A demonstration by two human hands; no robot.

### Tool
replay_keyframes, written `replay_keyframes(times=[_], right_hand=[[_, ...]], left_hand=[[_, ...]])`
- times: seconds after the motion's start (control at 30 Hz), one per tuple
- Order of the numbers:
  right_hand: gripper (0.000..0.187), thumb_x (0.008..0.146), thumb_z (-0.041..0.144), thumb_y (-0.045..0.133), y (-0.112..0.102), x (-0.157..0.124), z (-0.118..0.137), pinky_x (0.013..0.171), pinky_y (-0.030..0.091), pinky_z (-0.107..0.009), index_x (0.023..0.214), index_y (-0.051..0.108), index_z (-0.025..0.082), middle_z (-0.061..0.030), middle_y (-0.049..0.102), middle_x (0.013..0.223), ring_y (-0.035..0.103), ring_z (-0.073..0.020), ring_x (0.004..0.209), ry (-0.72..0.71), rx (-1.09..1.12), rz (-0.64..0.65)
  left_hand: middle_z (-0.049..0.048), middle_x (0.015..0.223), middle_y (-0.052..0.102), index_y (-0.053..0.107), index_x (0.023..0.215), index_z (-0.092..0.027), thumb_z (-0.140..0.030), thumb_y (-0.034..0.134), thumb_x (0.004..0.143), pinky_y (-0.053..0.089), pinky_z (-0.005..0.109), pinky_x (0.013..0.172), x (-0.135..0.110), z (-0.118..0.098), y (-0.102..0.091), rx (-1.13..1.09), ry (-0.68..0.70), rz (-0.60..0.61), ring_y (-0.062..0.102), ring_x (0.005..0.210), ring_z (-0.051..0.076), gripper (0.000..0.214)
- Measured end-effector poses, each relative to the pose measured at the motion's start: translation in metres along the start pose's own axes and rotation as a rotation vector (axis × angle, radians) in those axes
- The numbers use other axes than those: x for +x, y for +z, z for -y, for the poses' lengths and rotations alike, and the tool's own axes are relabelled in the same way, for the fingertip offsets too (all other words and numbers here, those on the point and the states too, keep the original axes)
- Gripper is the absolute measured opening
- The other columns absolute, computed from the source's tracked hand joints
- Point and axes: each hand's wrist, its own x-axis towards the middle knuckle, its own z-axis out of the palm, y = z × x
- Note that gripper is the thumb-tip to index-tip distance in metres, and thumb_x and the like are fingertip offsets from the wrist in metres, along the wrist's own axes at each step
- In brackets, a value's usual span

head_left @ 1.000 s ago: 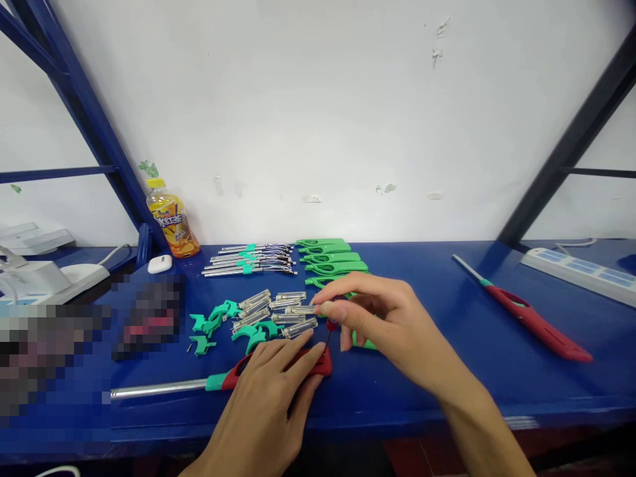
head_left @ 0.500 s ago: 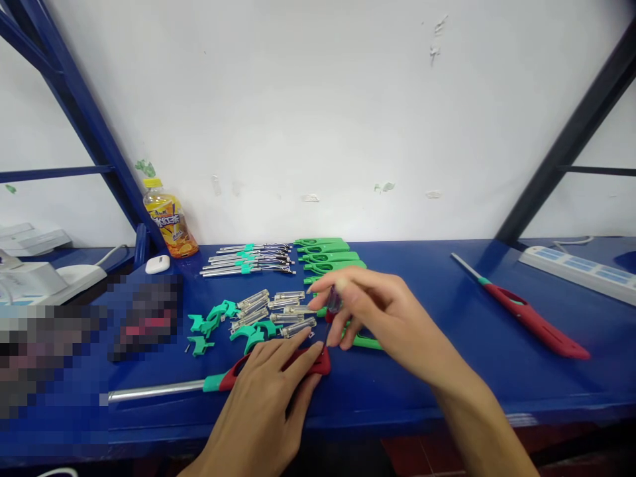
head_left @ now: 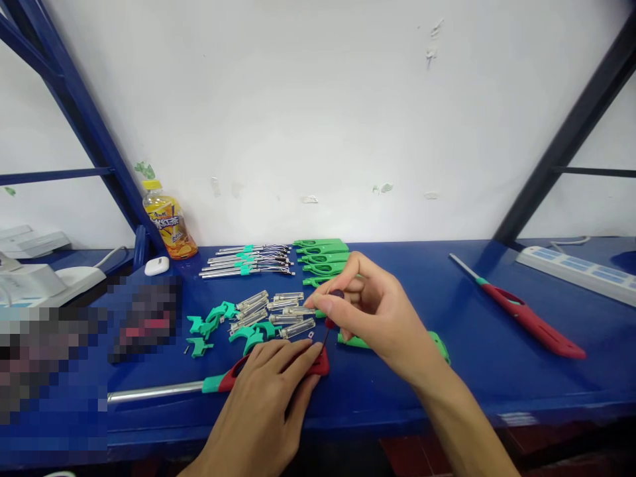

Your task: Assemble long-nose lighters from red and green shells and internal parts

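My left hand [head_left: 265,404] lies over a red long-nosed gas lighter [head_left: 232,375] and grips its handle against the blue table. The lighter's metal tube points left, and my fingers hide much of the handle. Between the fingertips of my right hand [head_left: 375,318] is a small dark screwdriver [head_left: 330,323], tilted, its shaft reaching down to the red handle's right end. Its tip is too small to make out. Just beyond the lighter are clear fuel tanks [head_left: 298,328] and teal triggers [head_left: 247,336]. Green handle shells [head_left: 322,257] lie behind, some partly covered by my right hand.
Metal lighter tubes with wires [head_left: 248,262] lie in a row at the back. Another red lighter [head_left: 531,321] rests at the right, near a white power strip [head_left: 576,271]. A drink bottle [head_left: 169,222] and a white earphone case [head_left: 157,266] stand at the left.
My right hand has changed its hold on the screwdriver, with the fingers curled in more and the wrist turned. My left hand and the lighter stay nearly in place.
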Motion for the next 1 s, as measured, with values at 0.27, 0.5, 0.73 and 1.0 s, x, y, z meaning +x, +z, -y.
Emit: replay_keyframes(times=[0.27, 0.5, 0.73, 1.0], right_hand=[[0.030, 0.108, 0.049, 0.060, -0.014, 0.002, 0.007, 0.070, 0.059, -0.024, 0.115, 0.080, 0.028, -0.0032, 0.082, 0.115, 0.075, -0.0092, 0.067, -0.022, -0.129, 0.190], [0.023, 0.101, 0.044, 0.071, -0.011, 0.001, 0.008, 0.064, 0.057, -0.024, 0.097, 0.081, 0.023, -0.0012, 0.081, 0.098, 0.074, -0.0105, 0.062, -0.050, -0.165, 0.066], [0.043, 0.078, 0.031, 0.093, 0.008, 0.004, -0.004, 0.035, 0.036, -0.018, 0.077, 0.051, 0.024, 0.0057, 0.072, 0.067, 0.058, -0.0075, 0.036, -0.022, -0.105, -0.200], [0.032, 0.098, 0.051, 0.073, 0.001, 0.006, -0.001, 0.045, 0.052, -0.018, 0.112, 0.075, 0.022, -0.0045, 0.080, 0.100, 0.074, -0.0102, 0.058, 0.031, 0.039, 0.116]], left_hand=[[0.0091, 0.129, 0.077, 0.068, 0.139, -0.023, -0.016, 0.058, 0.105, 0.062, 0.051, 0.096, 0.000, 0.000, 0.000, -0.008, 0.015, -0.009, 0.070, 0.114, 0.031, 0.036], [0.0085, 0.130, 0.077, 0.067, 0.141, -0.024, -0.016, 0.058, 0.105, 0.062, 0.054, 0.097, -0.001, 0.000, 0.000, 0.000, 0.011, -0.002, 0.070, 0.115, 0.032, 0.038], [0.0087, 0.131, 0.077, 0.068, 0.139, -0.026, -0.016, 0.057, 0.104, 0.063, 0.052, 0.096, 0.001, 0.001, -0.001, 0.014, 0.026, 0.007, 0.071, 0.114, 0.032, 0.038], [0.0071, 0.129, 0.078, 0.070, 0.135, -0.027, -0.017, 0.059, 0.104, 0.063, 0.049, 0.096, -0.001, 0.002, 0.000, 0.014, 0.028, -0.010, 0.072, 0.115, 0.031, 0.034]])
